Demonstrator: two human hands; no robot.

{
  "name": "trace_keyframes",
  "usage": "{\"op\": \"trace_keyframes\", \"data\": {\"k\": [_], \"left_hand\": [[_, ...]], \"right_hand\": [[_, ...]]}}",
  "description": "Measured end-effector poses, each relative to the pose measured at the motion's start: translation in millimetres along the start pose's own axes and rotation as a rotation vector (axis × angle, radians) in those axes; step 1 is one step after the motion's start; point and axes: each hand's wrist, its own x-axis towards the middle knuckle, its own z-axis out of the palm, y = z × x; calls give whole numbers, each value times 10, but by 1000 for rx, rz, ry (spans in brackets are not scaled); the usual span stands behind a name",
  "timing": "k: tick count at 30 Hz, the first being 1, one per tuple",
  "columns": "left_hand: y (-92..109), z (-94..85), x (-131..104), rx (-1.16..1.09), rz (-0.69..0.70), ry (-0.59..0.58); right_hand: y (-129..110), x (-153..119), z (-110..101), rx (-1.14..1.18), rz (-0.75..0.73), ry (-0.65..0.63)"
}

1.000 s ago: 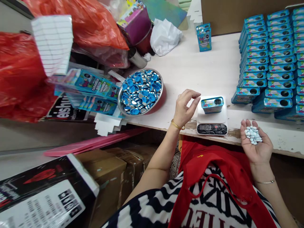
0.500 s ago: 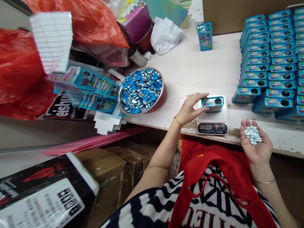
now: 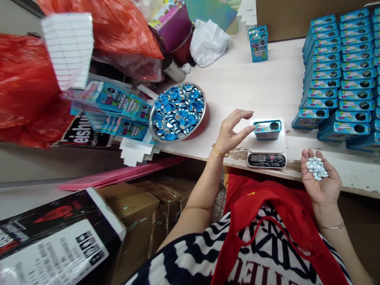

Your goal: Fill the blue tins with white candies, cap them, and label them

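My left hand is open beside the blue tin on the scale; my right hand, open palm-up, supports pale tablets.

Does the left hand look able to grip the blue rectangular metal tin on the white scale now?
Probably yes: the left hand is open, close beside the blue tin, and nothing visible stands between them.

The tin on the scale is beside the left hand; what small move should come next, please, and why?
Probably close the left hand on the tin: its parted thumb and fingers are by one end, while the right hand holds pale candies.
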Motion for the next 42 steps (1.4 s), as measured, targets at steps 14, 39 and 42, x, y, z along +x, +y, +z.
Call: {"op": "trace_keyframes", "data": {"k": [14,39,42], "left_hand": [[-11,15,-4,42,11,-59],[119,1472,590,398,276,-391],[134,1473,603,424,272,-553]], "right_hand": [[5,17,0,32,13,9],[-100,14,-115,180,99,185],[-81,39,-132,169,122,203]]}}
